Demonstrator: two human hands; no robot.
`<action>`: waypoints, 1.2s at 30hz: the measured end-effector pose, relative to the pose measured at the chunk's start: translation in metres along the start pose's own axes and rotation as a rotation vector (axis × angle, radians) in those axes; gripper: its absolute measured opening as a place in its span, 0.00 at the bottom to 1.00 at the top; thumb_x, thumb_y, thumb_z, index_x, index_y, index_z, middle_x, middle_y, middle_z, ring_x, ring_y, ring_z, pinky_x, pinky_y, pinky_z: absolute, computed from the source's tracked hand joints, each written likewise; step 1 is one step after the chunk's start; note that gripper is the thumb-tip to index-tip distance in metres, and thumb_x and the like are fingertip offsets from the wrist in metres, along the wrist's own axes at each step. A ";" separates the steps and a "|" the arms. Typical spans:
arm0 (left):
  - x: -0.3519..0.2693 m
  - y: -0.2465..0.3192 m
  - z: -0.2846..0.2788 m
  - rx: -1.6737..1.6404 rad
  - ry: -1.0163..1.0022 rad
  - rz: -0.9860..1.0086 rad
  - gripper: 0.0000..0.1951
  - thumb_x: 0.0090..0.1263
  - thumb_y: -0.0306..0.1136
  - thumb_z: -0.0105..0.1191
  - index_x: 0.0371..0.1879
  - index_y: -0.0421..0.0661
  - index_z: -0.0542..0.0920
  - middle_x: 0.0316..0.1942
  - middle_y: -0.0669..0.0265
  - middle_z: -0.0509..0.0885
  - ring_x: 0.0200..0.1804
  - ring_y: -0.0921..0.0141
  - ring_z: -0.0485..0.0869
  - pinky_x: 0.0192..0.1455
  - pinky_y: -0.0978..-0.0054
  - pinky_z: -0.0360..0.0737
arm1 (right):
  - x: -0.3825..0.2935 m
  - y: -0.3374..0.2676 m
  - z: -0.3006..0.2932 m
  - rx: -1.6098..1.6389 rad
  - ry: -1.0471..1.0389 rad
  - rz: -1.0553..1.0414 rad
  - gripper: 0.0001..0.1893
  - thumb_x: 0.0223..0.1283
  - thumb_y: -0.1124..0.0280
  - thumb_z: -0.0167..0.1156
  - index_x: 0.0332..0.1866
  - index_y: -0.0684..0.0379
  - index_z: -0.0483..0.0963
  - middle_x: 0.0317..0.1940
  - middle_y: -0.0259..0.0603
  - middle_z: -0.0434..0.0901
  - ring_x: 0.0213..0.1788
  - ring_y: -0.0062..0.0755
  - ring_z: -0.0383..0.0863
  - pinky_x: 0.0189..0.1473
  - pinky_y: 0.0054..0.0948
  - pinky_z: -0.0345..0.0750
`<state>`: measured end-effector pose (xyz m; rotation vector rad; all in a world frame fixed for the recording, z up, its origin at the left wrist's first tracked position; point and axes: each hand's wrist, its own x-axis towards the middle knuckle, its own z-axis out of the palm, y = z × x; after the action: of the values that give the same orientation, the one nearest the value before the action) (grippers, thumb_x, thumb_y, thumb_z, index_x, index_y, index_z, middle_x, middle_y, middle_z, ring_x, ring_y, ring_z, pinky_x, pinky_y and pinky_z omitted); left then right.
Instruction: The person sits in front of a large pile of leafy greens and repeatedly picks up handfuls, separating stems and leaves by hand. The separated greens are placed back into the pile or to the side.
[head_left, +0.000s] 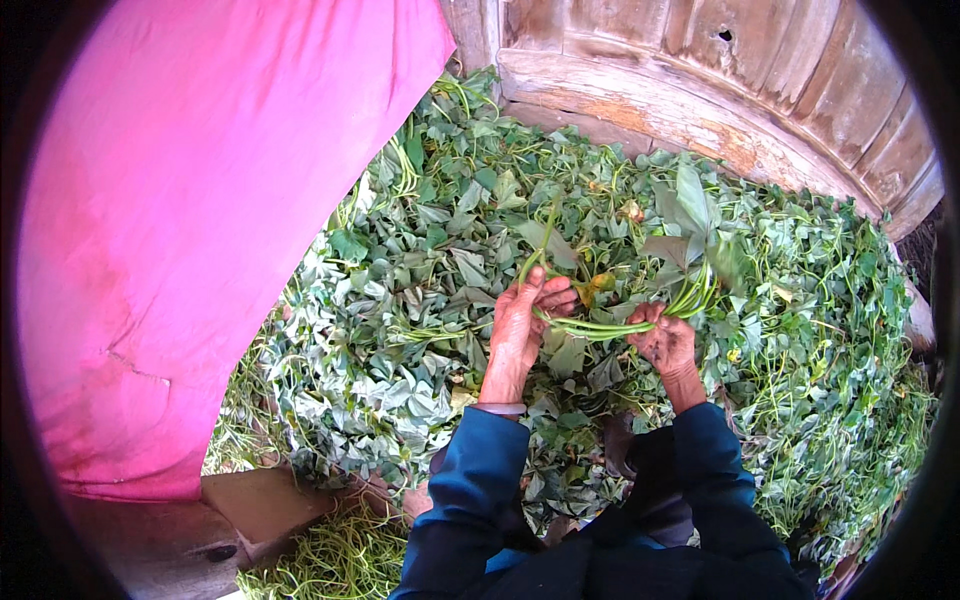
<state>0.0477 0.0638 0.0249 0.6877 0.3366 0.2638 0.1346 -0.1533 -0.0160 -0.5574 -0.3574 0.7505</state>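
Note:
My right hand (664, 342) is closed around a small bundle of long green leaf stems (600, 328). Broad green leaves (691, 206), partly blurred, fan out from the bundle's far end above that hand. At the left, my left hand (521, 311) grips a thin green stem (546, 236) between thumb and fingers, and its other fingers are partly curled. The bundle's left ends reach into this hand's palm side; whether its fingers press on them is hidden. Beneath both hands spreads a thick heap of cut leafy vines (465, 202). A yellowed leaf (596, 286) shows just beyond my left fingers.
A pink cloth (195, 202) hangs on the left over a wooden ledge (262, 501). At the back rises a weathered wood-panelled wall (772, 52) with a thick bottom beam (645, 101). Bare stems (337, 555) form a pile at the lower left.

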 end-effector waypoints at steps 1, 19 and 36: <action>0.000 0.001 0.000 -0.005 0.001 0.043 0.17 0.66 0.42 0.53 0.46 0.41 0.75 0.31 0.62 0.83 0.33 0.66 0.84 0.32 0.71 0.80 | -0.002 0.003 0.001 -0.015 0.054 0.023 0.15 0.53 0.62 0.57 0.38 0.63 0.75 0.36 0.43 0.78 0.42 0.32 0.75 0.41 0.33 0.75; -0.009 -0.015 0.031 0.669 -0.337 -0.069 0.16 0.61 0.30 0.60 0.48 0.43 0.78 0.24 0.77 0.73 0.27 0.83 0.69 0.28 0.85 0.67 | 0.026 0.002 0.050 -0.565 0.321 0.054 0.15 0.57 0.70 0.60 0.46 0.67 0.75 0.38 0.39 0.81 0.41 0.25 0.78 0.46 0.25 0.74; -0.006 -0.046 0.028 1.041 -0.087 0.429 0.10 0.65 0.34 0.54 0.30 0.39 0.77 0.16 0.67 0.73 0.19 0.78 0.67 0.22 0.78 0.67 | 0.023 0.004 0.035 -1.368 0.054 -0.245 0.06 0.56 0.75 0.58 0.34 0.67 0.74 0.24 0.42 0.73 0.27 0.33 0.75 0.31 0.31 0.71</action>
<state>0.0588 0.0120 0.0161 1.8018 0.2225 0.4662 0.1304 -0.1224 0.0122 -1.7697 -0.8682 0.1485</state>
